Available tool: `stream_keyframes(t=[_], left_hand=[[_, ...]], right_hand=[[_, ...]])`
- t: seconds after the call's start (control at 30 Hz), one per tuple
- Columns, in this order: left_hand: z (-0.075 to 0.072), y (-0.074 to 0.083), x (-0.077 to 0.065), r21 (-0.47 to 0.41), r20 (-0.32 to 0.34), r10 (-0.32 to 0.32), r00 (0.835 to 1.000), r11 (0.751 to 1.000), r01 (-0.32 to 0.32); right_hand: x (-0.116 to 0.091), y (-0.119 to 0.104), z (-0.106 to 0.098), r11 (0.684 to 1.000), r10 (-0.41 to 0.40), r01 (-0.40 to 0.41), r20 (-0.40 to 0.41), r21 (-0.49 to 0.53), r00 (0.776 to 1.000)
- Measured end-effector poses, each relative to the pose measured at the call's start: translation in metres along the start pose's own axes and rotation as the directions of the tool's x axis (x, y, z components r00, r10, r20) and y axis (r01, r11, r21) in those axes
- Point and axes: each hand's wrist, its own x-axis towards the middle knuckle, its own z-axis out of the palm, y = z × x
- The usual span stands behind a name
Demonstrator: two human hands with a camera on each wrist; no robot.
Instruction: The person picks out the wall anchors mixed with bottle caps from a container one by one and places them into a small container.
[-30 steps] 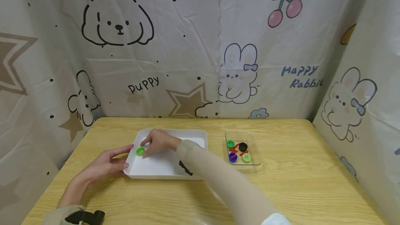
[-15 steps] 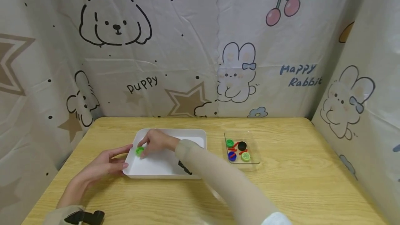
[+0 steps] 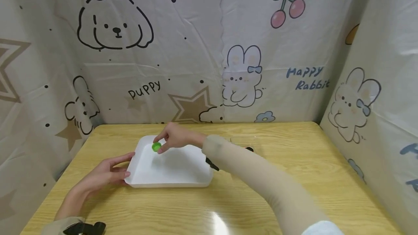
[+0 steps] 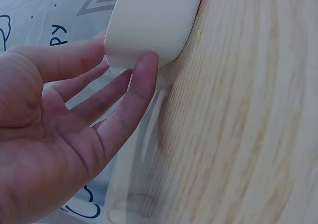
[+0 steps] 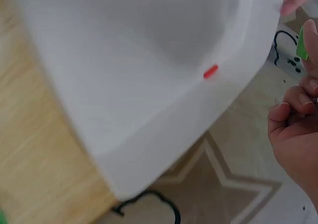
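Note:
My right hand (image 3: pixel 176 135) pinches a round green bottle cap (image 3: pixel 156 147) between thumb and index finger, above the far left part of a white tray (image 3: pixel 183 166). The cap's edge also appears as a green sliver in the right wrist view. Extended fingers of my left hand (image 3: pixel 101 175) rest against the tray's left end; in the left wrist view they touch the outside of its wall (image 4: pixel 149 25). Inside the tray, the right wrist view shows a small red stick (image 5: pixel 210 71), which my right arm hides from the head view.
Right of the tray stands a clear plastic box (image 3: pixel 256 141), mostly hidden by my right sleeve (image 3: pixel 248 169); a black cap (image 3: pixel 249 149) shows in it. Everything is on a wooden table (image 3: pixel 294 162), with a printed curtain (image 3: pixel 196 57) behind its back edge.
My right hand has lifted the green cap from the tray's left side and carried it up and right. My left hand keeps its place on the tray. The sleeve now covers most of the clear box.

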Motion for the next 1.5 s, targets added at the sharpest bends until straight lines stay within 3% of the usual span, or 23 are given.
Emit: stream_keyframes(t=[0.43,0.67,0.87,1.0,1.23,1.5], left_hand=[[0.001,-0.002,0.0,-0.017,0.009,0.008,1.0,1.0,-0.008],[-0.002,-0.002,0.0,0.027,-0.015,-0.01,1.0,1.0,0.01],[-0.001,-0.001,0.0,0.034,0.001,0.001,1.0,0.999,-0.001],[0.0,0.0,0.0,0.026,0.004,0.005,1.0,1.0,-0.005],[0.0,0.001,-0.001,0.014,0.023,0.027,0.999,1.0,-0.027],[0.001,0.001,-0.001,-0.002,0.022,0.035,0.999,0.999,-0.035]], right_hand=[[-0.113,0.027,-0.068,0.993,0.115,-0.116,-0.073,-0.013,0.991],[-0.181,0.052,-0.081,0.983,0.185,-0.184,-0.097,0.026,0.978],[-0.225,0.071,-0.079,0.961,0.276,-0.273,-0.125,0.043,0.953],[-0.243,0.082,-0.074,0.946,0.323,-0.319,-0.128,0.053,0.938],[-0.252,0.098,-0.065,0.938,0.344,-0.334,-0.149,0.089,0.927],[-0.255,0.091,-0.061,0.944,0.324,-0.308,-0.152,0.121,0.934]])
